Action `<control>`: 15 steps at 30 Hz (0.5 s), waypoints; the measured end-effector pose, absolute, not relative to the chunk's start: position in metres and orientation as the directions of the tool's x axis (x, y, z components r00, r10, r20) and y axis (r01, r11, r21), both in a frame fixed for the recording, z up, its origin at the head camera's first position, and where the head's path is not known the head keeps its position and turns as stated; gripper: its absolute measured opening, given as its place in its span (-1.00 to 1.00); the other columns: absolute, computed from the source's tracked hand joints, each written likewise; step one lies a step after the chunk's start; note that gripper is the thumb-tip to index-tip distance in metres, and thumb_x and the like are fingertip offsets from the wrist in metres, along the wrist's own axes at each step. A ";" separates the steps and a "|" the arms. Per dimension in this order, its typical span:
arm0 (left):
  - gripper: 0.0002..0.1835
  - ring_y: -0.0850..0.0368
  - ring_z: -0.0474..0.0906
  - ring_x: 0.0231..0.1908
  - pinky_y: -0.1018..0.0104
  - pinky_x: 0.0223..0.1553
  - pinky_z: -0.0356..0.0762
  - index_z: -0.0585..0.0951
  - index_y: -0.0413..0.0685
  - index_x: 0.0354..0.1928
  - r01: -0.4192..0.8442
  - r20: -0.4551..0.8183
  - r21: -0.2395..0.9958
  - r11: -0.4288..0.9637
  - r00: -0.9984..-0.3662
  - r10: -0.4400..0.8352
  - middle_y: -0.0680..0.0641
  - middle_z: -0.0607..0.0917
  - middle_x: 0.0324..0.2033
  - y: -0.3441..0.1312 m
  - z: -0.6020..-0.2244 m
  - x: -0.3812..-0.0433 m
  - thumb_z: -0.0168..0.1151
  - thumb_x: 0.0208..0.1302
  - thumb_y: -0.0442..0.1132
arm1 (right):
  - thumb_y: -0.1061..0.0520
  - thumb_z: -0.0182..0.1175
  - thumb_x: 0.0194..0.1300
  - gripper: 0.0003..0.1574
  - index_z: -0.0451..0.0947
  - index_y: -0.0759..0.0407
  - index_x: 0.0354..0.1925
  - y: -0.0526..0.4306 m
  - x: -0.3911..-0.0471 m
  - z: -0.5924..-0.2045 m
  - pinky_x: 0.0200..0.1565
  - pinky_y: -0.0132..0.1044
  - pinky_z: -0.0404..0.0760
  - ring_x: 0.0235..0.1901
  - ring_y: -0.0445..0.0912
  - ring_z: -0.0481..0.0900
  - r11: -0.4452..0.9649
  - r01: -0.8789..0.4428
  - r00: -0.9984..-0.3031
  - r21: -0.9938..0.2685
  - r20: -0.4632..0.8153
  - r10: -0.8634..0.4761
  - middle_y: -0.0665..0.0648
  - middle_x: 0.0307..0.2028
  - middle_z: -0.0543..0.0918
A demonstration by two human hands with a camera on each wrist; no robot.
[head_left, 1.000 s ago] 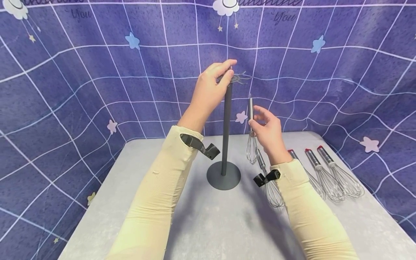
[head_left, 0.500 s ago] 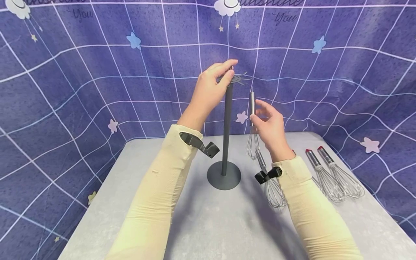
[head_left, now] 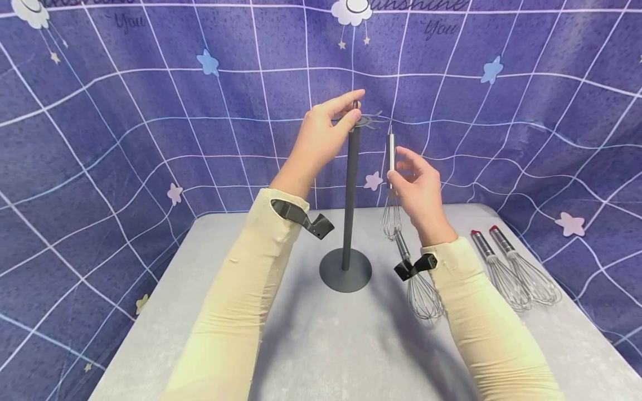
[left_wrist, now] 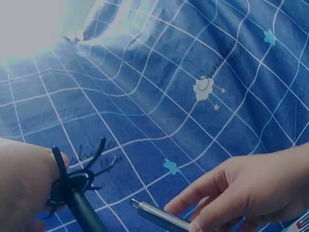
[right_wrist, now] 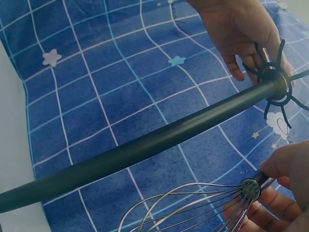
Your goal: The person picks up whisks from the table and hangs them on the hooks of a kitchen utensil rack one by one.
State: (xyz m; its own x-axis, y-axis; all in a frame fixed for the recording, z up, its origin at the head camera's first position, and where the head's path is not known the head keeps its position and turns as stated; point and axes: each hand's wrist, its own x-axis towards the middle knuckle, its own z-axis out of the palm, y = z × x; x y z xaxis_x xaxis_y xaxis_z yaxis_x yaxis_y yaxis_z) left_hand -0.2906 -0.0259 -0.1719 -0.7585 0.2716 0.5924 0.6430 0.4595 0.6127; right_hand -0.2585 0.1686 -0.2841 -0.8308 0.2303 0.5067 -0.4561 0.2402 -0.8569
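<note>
A dark grey stand (head_left: pixel 350 195) rises from a round base, with a ring of thin hooks (head_left: pixel 370 120) at its top. My left hand (head_left: pixel 321 131) holds the stand's top, its thumb and fingers around the small knob there. To the right of the post, my right hand (head_left: pixel 418 181) pinches the metal handle of a wire whisk (head_left: pixel 392 150). The whisk hangs upright, wires down. Its end loop (left_wrist: pixel 135 203) points up, just below and right of the hook tips, with a gap to the hooks in the left wrist view.
Another whisk (head_left: pixel 423 295) lies on the grey table (head_left: pixel 321 345) near my right wrist. Two more whisks with red-tipped handles (head_left: pixel 501 267) lie farther right. A blue gridded curtain (head_left: pixel 241 156) surrounds the table's back and sides.
My right hand has raised the whisk, bringing its loop up near hook height and slightly right. My left hand stays at the stand's top.
</note>
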 end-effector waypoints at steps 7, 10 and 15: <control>-0.56 0.28 0.54 0.19 0.38 0.27 0.29 0.53 0.16 0.37 0.624 0.568 0.558 0.547 -0.768 0.297 0.12 0.73 0.07 -0.028 -0.166 -0.290 0.17 0.50 -0.09 | 0.34 0.25 0.31 -0.36 0.52 0.03 0.33 0.169 -0.257 -0.282 -0.33 -0.33 0.71 -0.25 -0.07 0.69 0.247 -0.454 -0.834 -0.856 0.506 0.220 0.15 -0.08 0.58; -0.57 0.32 0.55 0.17 0.37 0.25 0.28 0.55 0.18 0.35 0.627 0.572 0.537 0.565 -0.762 0.303 0.13 0.73 0.07 -0.030 -0.164 -0.290 0.18 0.49 -0.08 | 0.34 0.25 0.31 -0.36 0.53 0.03 0.32 0.169 -0.258 -0.281 -0.34 -0.33 0.70 -0.24 0.00 0.71 0.245 -0.461 -0.830 -0.853 0.512 0.222 0.15 -0.09 0.58; -0.60 0.35 0.58 0.03 0.41 0.01 0.46 0.61 0.15 0.29 0.665 0.589 0.588 0.461 -0.743 0.320 0.08 0.75 -0.01 -0.034 -0.165 -0.297 0.25 0.45 -0.12 | 0.34 0.25 0.30 -0.37 0.54 0.03 0.31 0.170 -0.258 -0.279 -0.35 -0.34 0.69 -0.19 0.15 0.71 0.252 -0.482 -0.816 -0.839 0.534 0.220 0.17 -0.09 0.61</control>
State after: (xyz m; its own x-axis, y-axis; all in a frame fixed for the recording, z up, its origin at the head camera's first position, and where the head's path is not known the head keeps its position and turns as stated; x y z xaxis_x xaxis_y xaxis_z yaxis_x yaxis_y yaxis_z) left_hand -0.2969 -0.0335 -0.1653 -0.7425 0.3197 0.5886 0.6646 0.4615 0.5877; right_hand -0.2579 0.1700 -0.2787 -0.8160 0.2202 0.5345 -0.4819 0.2516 -0.8393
